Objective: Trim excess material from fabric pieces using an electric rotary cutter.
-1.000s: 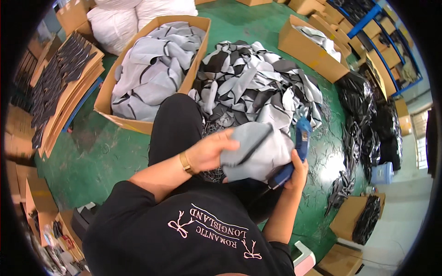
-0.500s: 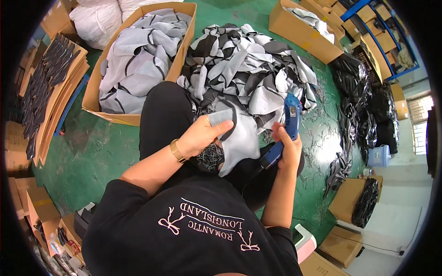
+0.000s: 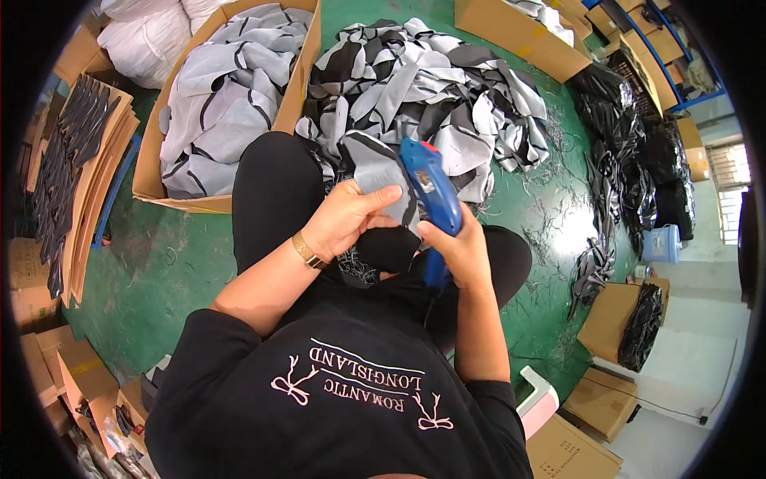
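Note:
My left hand [image 3: 345, 219] pinches a grey fabric piece [image 3: 373, 169] with a black border between thumb and fingers, above my lap. My right hand [image 3: 461, 249] is wrapped round a blue handheld power tool [image 3: 432, 185] with a red button near its top. The tool's head points away from me, next to the right edge of the fabric; its working tip is hard to make out. Just beyond my hands lies a heap of grey and black fabric pieces [image 3: 403, 88] on the floor. Thin dark trimmings [image 3: 357, 270] lie between my legs.
Left of the heap, a cardboard box [image 3: 309, 76] holds grey pieces. Black strips hang over stacked cardboard [image 3: 88, 188] at far left. Another carton [image 3: 511, 44] stands back right. Black plastic bags [image 3: 610, 120] and a pale blue bucket [image 3: 661, 243] line the right side. Scraps litter the green floor.
My right hand has brought the tool leftward, up against the fabric's edge. The fabric in my left hand has been turned and now reaches further upward. The view has shifted slightly.

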`<state>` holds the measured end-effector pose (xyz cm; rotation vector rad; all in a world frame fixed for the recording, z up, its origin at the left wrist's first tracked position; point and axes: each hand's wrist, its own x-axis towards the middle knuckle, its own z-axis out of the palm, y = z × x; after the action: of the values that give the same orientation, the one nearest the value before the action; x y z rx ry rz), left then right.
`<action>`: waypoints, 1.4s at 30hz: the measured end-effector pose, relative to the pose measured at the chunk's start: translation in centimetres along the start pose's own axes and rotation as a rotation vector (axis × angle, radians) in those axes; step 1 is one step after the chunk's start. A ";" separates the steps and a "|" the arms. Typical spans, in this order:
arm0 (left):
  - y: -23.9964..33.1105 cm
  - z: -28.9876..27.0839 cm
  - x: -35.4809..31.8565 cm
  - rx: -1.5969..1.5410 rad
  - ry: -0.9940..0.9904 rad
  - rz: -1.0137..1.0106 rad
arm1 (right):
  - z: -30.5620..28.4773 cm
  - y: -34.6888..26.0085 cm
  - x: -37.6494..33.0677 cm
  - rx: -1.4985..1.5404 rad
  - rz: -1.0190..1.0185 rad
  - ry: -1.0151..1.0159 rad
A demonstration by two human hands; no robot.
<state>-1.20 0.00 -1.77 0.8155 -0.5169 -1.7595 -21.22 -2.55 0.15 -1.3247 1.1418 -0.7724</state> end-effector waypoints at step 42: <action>0.8 -0.1 1.0 0.568 0.016 0.197 | -3.5 -0.3 -3.6 0.287 0.208 -0.036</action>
<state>-0.75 -1.25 -1.58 1.1230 -1.0767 -1.4337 -25.51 -0.34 1.56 -0.9615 1.0748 -0.7257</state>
